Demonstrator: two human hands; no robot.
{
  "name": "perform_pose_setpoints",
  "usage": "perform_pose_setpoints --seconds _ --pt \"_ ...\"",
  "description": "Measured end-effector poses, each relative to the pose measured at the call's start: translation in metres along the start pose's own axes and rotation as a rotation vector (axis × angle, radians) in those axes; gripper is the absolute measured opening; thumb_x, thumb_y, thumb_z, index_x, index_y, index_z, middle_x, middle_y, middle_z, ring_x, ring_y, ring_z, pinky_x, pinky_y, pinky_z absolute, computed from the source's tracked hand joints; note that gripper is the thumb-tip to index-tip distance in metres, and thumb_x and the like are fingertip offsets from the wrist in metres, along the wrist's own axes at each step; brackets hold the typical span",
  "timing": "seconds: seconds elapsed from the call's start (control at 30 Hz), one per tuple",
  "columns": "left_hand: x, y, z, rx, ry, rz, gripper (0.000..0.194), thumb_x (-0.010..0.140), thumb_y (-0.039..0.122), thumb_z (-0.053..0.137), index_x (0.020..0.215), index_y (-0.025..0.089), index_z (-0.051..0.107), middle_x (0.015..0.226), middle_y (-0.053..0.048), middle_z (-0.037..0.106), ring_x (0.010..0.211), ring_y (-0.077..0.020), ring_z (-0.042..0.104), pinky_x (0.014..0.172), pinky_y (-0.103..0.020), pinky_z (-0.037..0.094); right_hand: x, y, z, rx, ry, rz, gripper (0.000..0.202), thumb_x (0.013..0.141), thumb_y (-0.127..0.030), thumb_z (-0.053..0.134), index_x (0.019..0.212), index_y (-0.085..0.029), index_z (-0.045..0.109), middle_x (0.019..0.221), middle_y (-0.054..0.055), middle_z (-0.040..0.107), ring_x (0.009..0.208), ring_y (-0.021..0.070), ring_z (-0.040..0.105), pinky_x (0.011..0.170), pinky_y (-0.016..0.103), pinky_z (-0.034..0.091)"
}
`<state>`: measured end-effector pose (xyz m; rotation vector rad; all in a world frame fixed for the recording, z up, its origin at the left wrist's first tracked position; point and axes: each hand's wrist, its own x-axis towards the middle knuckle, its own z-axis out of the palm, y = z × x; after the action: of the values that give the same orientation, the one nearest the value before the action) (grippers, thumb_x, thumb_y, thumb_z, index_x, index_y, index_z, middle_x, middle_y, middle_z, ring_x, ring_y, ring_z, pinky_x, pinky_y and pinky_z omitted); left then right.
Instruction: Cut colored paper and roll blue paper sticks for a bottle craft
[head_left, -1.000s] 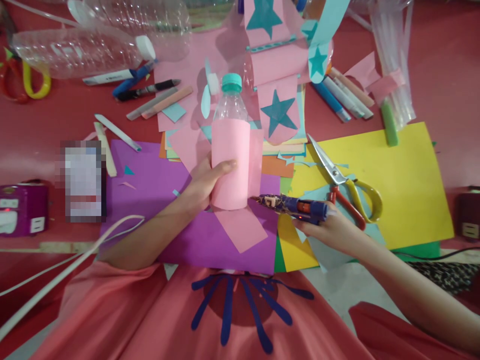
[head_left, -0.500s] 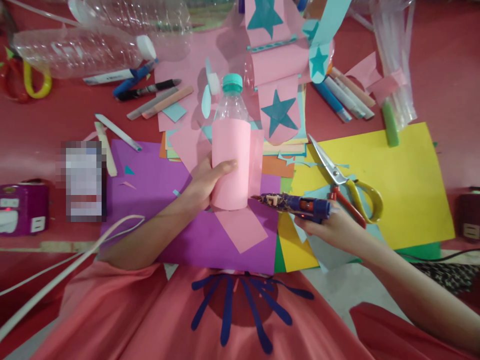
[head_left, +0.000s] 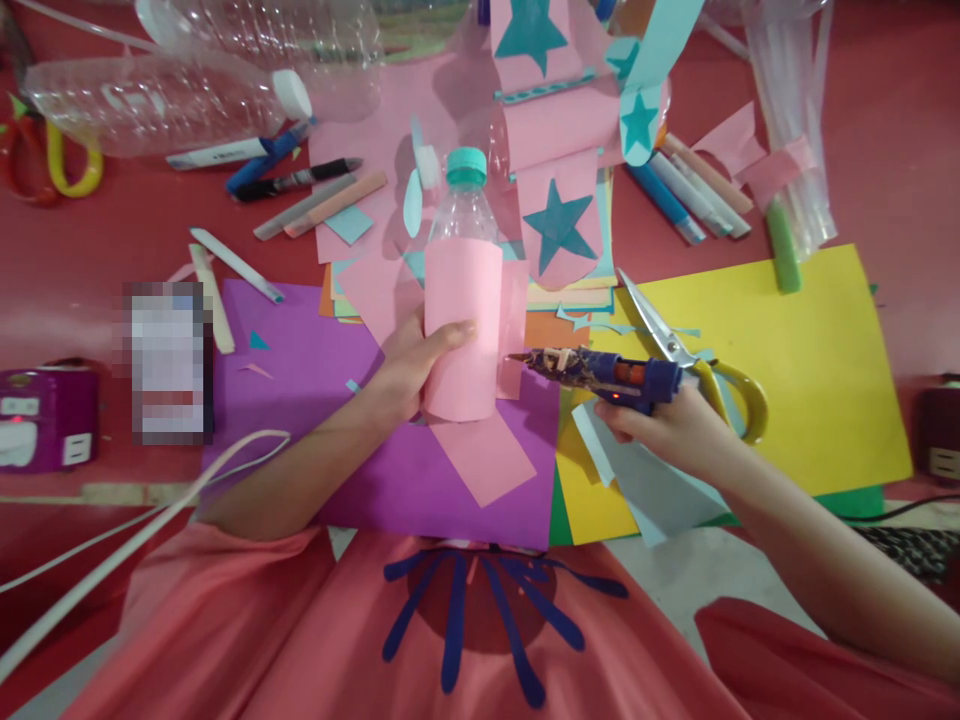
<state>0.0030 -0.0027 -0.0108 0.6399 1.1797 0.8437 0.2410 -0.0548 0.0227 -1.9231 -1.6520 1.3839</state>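
Inside my left grip (head_left: pixel 418 366), I'm clasping a clear plastic bottle (head_left: pixel 460 214) sleeved in pink paper (head_left: pixel 463 285); my right grip (head_left: pixel 679 425) is clutching a blue plastic glue gun (head_left: pixel 596 372), which, if drifting leftward, could be smearing it.

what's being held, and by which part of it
The left grip holds the teal-capped clear plastic bottle by its pink paper wrap; the right grip holds the blue plastic glue gun by its mostly hidden handle.

Up on your left, clear bottles (head_left: pixel 154 108) lay beyond pens (head_left: pixel 296 181); lower down, a blurred phone (head_left: pixel 169 360) sat near a purple box (head_left: pixel 82 402)!
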Motion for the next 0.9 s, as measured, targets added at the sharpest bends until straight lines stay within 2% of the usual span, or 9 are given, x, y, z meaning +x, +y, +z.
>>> perform_pose_setpoints --seconds 0.3,0.57,0.7,0.9 --pt "0.001 -0.001 -0.001 -0.019 -0.014 0.005 0.070 0.052 0.043 0.084 0.112 0.019 0.058 0.087 -0.003 0.068 0.074 -0.0191 0.064 0.063 -0.030 0.054 0.014 -0.010 -0.012 0.044 0.082 0.030 0.015 0.062 -0.032 0.055 0.052 -0.024 0.048 0.042 -0.001 0.051 0.040 0.0132 0.046 0.043 0.028 0.037" --pt "0.001 -0.001 0.000 -0.011 -0.013 0.006 0.066 0.051 0.044 0.083 0.107 0.018 0.058 0.092 -0.005 0.070 0.084 -0.0238 0.067 0.071 -0.034 0.056 0.031 -0.019 -0.024 0.046 0.113 0.059 0.027 0.066 -0.018 0.056 0.041 -0.021 0.047 0.039 -0.002 0.051 0.039 0.0096 0.045 0.044 0.024 0.037" --pt "0.001 -0.002 -0.002 0.016 -0.004 -0.006 0.059 0.053 0.044 0.082 0.100 0.017 0.056 0.093 -0.006 0.069 0.085 -0.0248 0.067 0.069 -0.035 0.056 0.041 -0.021 -0.026 0.100 0.136 0.023 0.027 0.068 -0.016 0.059 0.043 -0.021 0.049 0.040 -0.002 0.052 0.039 0.0095 0.047 0.044 0.024 0.038" --pt "0.001 -0.002 -0.003 0.044 -0.021 0.001 0.061 0.056 0.046 0.080 0.103 0.017 0.055 0.095 -0.007 0.069 0.089 -0.0267 0.067 0.071 -0.037 0.055 0.050 -0.022 -0.026 0.134 0.162 0.004 0.027 0.068 -0.011 0.061 0.046 -0.021 0.049 0.039 -0.004 0.051 0.037 0.0087 0.047 0.043 0.023 0.040"
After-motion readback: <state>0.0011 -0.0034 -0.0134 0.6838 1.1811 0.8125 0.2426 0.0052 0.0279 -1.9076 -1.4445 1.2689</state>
